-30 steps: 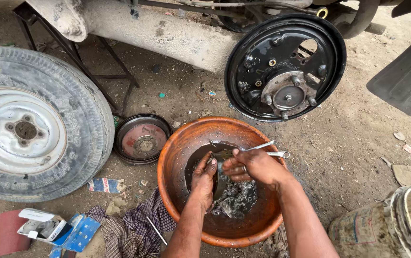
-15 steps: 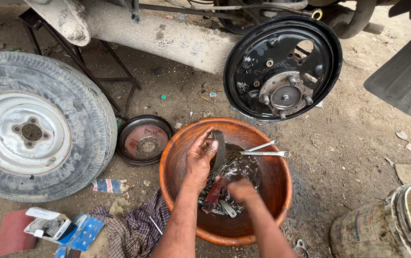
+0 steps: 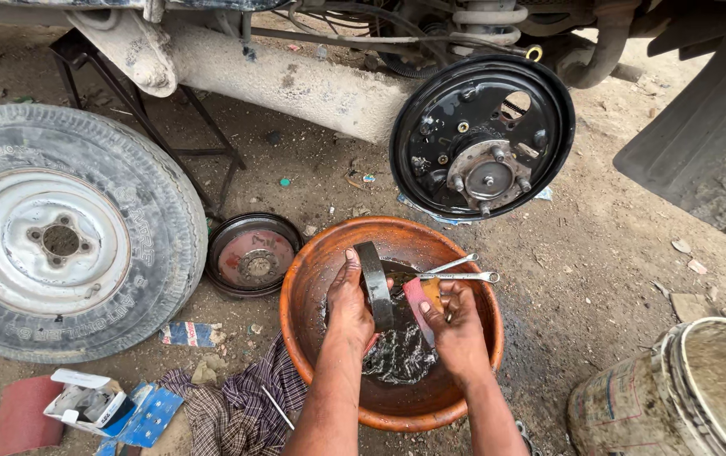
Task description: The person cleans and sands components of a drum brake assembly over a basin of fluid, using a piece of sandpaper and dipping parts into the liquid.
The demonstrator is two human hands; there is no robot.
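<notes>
Seen from above, two bare forearms reach down into a round orange-brown basin (image 3: 312, 287) that sits on dirt ground. Dark, oily liquid (image 3: 392, 355) pools in its bottom.

The left hand (image 3: 348, 295) is closed around a curved, dark brake shoe (image 3: 375, 285), held upright over the liquid near the basin's middle, thumb on its outer face. The right hand (image 3: 457, 325) grips a small brush with a red handle (image 3: 418, 306), its fingers wrapped around it, just beside the shoe.

The shoe looks like stiff, fairly heavy metal, wet and probably slippery. A firm hold across the middle of its arc, fingers behind the web, seems safest.

Two slim silver wrenches (image 3: 456, 272) rest across the basin's far rim.

At the near left, on the ground, lie a checked cloth (image 3: 236, 405), an opened blue and white carton (image 3: 101, 407) and a red pad (image 3: 21, 414). At the near right stands a grimy bucket (image 3: 633, 405).

Left of the basin lies a rusty brake drum (image 3: 253, 253), open side up. Beyond it, at the far left, a worn tyre on a pale steel wheel (image 3: 59, 241) lies flat.

Farthest away, a dusty axle (image 3: 295, 80) rests on a metal stand (image 3: 126, 101). At its end is a black brake backing plate with a bare hub and studs (image 3: 485, 173).
</notes>
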